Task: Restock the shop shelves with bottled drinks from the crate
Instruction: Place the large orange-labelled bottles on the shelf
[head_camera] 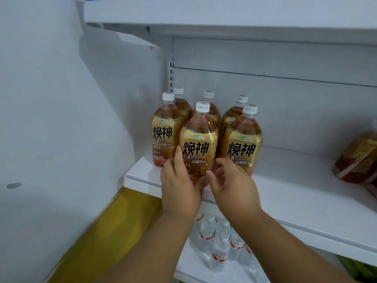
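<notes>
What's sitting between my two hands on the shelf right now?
In the head view, one gold-labelled drink bottle stands between the left hand and the right hand, at the shelf front.

6 gold-label drink bottles (199,144) upright on white shelf (285,190), left end.
Amber liquid, white caps, black Chinese lettering. Two rows of three, touching; front-middle one sits nearest the shelf's front edge.
</notes>
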`<control>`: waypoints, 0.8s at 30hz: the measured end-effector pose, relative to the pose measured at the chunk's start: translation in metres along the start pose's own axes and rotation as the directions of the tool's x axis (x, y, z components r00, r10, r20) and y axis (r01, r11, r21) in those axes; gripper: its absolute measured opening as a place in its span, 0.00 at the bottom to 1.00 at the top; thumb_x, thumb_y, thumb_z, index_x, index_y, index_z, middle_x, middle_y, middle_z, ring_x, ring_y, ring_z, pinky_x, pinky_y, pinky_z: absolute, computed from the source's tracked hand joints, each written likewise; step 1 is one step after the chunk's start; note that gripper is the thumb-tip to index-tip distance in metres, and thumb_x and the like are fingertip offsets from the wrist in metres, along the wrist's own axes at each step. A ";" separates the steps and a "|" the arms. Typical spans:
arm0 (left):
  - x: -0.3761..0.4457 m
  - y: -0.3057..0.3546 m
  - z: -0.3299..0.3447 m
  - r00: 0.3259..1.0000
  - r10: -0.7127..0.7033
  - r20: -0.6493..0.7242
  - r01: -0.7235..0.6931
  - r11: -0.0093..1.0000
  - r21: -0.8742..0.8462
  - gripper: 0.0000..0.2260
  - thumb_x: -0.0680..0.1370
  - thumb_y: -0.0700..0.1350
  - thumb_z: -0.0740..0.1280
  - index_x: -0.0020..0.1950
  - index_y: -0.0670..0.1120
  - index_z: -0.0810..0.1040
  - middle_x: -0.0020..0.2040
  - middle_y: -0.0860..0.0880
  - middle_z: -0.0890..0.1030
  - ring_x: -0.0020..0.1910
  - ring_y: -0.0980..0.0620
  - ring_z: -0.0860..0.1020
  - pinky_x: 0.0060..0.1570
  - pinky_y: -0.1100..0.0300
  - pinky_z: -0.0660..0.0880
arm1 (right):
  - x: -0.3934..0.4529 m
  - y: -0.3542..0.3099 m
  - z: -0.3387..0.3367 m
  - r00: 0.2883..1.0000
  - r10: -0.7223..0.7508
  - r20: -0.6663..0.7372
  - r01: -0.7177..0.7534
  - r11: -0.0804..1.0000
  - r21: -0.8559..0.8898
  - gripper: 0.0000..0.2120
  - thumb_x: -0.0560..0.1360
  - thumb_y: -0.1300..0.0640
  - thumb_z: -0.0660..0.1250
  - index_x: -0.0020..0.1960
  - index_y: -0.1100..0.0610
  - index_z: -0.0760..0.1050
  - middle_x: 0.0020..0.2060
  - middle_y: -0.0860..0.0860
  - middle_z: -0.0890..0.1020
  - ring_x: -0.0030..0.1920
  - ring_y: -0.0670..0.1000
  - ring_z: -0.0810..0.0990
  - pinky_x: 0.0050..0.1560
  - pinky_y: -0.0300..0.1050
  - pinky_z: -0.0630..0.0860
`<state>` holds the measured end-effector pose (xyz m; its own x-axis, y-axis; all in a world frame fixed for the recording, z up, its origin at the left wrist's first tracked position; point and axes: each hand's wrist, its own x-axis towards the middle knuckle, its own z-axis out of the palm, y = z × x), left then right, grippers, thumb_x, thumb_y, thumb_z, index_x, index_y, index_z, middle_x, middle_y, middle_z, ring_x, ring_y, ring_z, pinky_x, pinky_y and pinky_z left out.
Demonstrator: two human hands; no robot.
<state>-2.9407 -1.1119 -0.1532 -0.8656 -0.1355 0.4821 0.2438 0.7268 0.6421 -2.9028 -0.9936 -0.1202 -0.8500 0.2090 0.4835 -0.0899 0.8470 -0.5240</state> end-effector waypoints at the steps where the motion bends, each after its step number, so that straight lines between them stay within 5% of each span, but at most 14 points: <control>1: 0.002 0.000 0.003 1.000 -0.004 0.001 0.004 1.000 0.007 0.45 0.72 0.58 0.74 0.80 0.50 0.52 0.70 0.42 0.68 0.68 0.42 0.68 0.61 0.45 0.74 | -0.005 0.008 -0.002 1.000 -0.015 -0.003 0.016 1.000 0.019 0.12 0.78 0.45 0.68 0.60 0.46 0.75 0.43 0.38 0.78 0.40 0.39 0.78 0.35 0.30 0.68; 5: 0.008 0.004 0.014 1.000 -0.030 0.001 0.030 0.999 0.045 0.46 0.73 0.60 0.74 0.81 0.53 0.48 0.71 0.45 0.65 0.70 0.44 0.67 0.62 0.47 0.74 | -0.014 0.035 -0.011 0.998 -0.013 -0.069 0.020 0.994 0.106 0.05 0.75 0.48 0.71 0.46 0.47 0.76 0.36 0.39 0.79 0.36 0.42 0.78 0.33 0.37 0.75; 10: 0.013 0.008 0.024 0.999 -0.029 -0.030 0.032 0.996 0.087 0.46 0.74 0.61 0.72 0.81 0.54 0.44 0.70 0.47 0.63 0.69 0.46 0.66 0.62 0.49 0.74 | -0.010 0.063 -0.013 0.985 0.142 -0.098 -0.113 0.961 0.251 0.13 0.73 0.49 0.73 0.40 0.45 0.68 0.31 0.43 0.77 0.37 0.43 0.77 0.29 0.37 0.70; 14: 0.015 0.008 0.030 0.999 -0.033 -0.038 0.037 0.994 0.098 0.47 0.74 0.60 0.72 0.82 0.52 0.46 0.70 0.46 0.63 0.69 0.46 0.65 0.66 0.48 0.72 | -0.001 0.074 -0.012 0.954 0.248 -0.169 -0.182 0.925 0.333 0.17 0.72 0.48 0.76 0.47 0.42 0.66 0.45 0.44 0.76 0.44 0.45 0.77 0.41 0.39 0.74; 18: 0.019 0.008 0.034 0.998 -0.027 -0.049 0.032 0.994 0.104 0.47 0.74 0.60 0.72 0.82 0.52 0.45 0.69 0.47 0.62 0.68 0.46 0.64 0.66 0.48 0.71 | 0.018 0.082 -0.011 0.936 0.340 -0.090 -0.275 0.867 0.416 0.35 0.71 0.42 0.75 0.72 0.49 0.63 0.64 0.47 0.73 0.58 0.46 0.77 0.55 0.46 0.79; 21: 0.021 0.007 0.037 0.999 -0.021 -0.049 0.026 0.994 0.104 0.47 0.75 0.60 0.72 0.82 0.51 0.44 0.69 0.48 0.60 0.69 0.47 0.62 0.67 0.48 0.70 | 0.030 0.082 -0.004 0.963 0.268 0.010 -0.233 0.819 0.524 0.33 0.73 0.47 0.75 0.72 0.47 0.63 0.60 0.39 0.75 0.53 0.31 0.78 0.40 0.26 0.77; 24: 0.026 0.006 0.037 0.999 -0.017 -0.028 0.020 0.994 0.109 0.48 0.75 0.60 0.71 0.82 0.51 0.42 0.70 0.47 0.62 0.70 0.46 0.63 0.67 0.48 0.70 | 0.034 0.084 0.000 0.970 0.245 -0.002 -0.206 0.818 0.537 0.31 0.72 0.46 0.75 0.69 0.41 0.63 0.55 0.32 0.74 0.52 0.27 0.75 0.36 0.23 0.74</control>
<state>-2.9782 -1.0866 -0.1589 -0.8571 -0.1666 0.4874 0.1772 0.7931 0.5827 -2.9393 -0.9152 -0.1481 -0.8453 0.4109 0.3414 -0.1775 0.3868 -0.9049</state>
